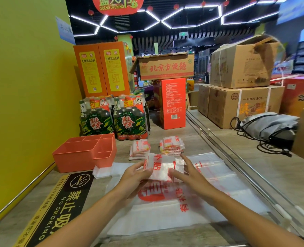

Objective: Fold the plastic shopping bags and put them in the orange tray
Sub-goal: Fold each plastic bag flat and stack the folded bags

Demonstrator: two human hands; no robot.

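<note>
Both my hands hold a partly folded white plastic bag with red print (161,167) a little above the counter. My left hand (136,175) grips its left end, thumb on top. My right hand (186,172) pinches its right end, the forefinger pointing away. Under them lies a flat stack of unfolded bags (165,207) with a red logo. Two piles of folded bags (140,149) (172,146) sit just beyond. The orange tray (76,157), with several compartments, stands at the left by the yellow wall; nothing shows inside it.
Small folded white bags (102,171) lie in front of the tray. Two packs of green bottles (113,118) and a red box (172,102) stand behind the piles. Cardboard boxes (240,106) and a grey bag (270,125) sit on the right beyond a metal rail (236,163). A no-smoking sticker (62,204) covers the left counter.
</note>
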